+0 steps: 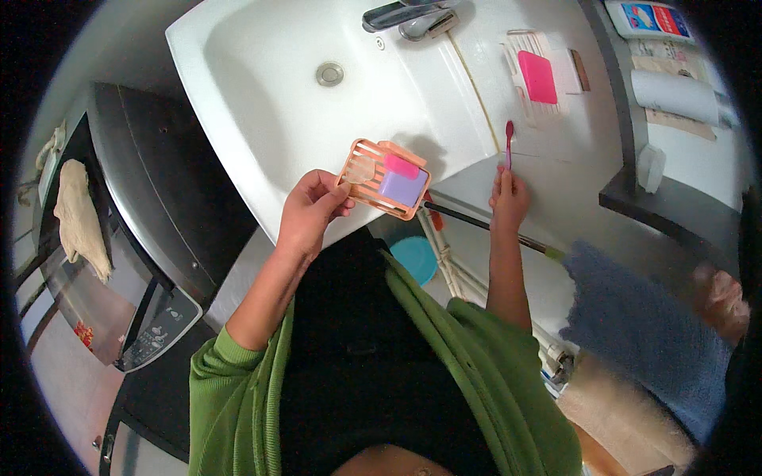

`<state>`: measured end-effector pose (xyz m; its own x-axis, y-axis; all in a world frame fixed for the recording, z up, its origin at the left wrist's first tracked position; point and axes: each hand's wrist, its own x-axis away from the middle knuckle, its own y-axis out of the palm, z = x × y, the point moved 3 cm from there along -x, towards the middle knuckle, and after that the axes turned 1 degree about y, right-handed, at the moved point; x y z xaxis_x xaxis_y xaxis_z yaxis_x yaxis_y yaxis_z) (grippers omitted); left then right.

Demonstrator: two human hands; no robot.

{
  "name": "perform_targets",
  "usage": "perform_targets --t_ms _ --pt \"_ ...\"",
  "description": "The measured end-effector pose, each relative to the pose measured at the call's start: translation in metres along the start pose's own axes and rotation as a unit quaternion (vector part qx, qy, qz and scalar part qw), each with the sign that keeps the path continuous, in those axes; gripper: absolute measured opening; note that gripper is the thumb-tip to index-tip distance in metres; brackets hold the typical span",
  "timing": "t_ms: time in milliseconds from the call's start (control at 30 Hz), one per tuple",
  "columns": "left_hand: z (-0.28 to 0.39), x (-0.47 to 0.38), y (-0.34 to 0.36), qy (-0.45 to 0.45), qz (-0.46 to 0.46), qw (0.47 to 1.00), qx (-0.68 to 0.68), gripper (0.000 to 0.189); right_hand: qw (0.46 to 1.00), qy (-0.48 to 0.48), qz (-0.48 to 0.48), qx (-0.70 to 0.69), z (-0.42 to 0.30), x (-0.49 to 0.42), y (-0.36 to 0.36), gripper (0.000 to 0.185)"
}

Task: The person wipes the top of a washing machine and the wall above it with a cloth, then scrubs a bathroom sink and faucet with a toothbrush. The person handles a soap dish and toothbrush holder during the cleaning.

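Note:
My left hand [318, 205] grips the near left corner of an orange slatted plastic soap dish [387, 205], held over the near rim of the white sink [286, 137]. In the dish lie a purple soap bar [402, 189], a smaller pink piece [401, 166] partly over it and a pale translucent piece [360, 170]. My right hand [510, 196], to the right of the sink, pinches the handle of a toothbrush [509, 140] with a dark pink head. The head points away from me, near the tiled wall.
A clear ribbed soap holder [530, 40] carries a bright pink soap bar [539, 77] at the wall. The chrome faucet [411, 18] overhangs the sink. On the right, a dark shelf [673, 205] holds bottles; a blue towel [643, 333] hangs below. A washing machine [155, 178] stands left.

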<state>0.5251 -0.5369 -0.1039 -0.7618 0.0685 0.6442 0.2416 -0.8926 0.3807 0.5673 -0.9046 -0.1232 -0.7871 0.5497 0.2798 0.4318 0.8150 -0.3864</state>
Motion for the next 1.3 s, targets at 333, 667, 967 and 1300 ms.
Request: perform_targets --t_ms 333,667,967,1300 --pt "0.000 -0.001 0.000 0.008 -0.017 1.000 -0.013 0.007 0.999 -0.029 0.010 -0.031 0.014 0.008 -0.015 0.026" --pt "-0.002 -0.004 -0.003 -0.018 -0.023 1.000 0.004 0.009 0.987 -0.134 -0.039 0.084 -0.028 -0.006 -0.016 0.027" --pt "0.005 -0.001 -0.003 -0.032 -0.014 0.999 -0.011 0.006 0.930 -0.156 -0.160 0.292 -0.030 0.038 0.050 0.058" --pt "0.007 0.001 -0.001 -0.040 -0.007 0.999 -0.001 0.009 0.866 -0.278 -0.038 0.413 -0.043 -0.001 0.026 0.063"
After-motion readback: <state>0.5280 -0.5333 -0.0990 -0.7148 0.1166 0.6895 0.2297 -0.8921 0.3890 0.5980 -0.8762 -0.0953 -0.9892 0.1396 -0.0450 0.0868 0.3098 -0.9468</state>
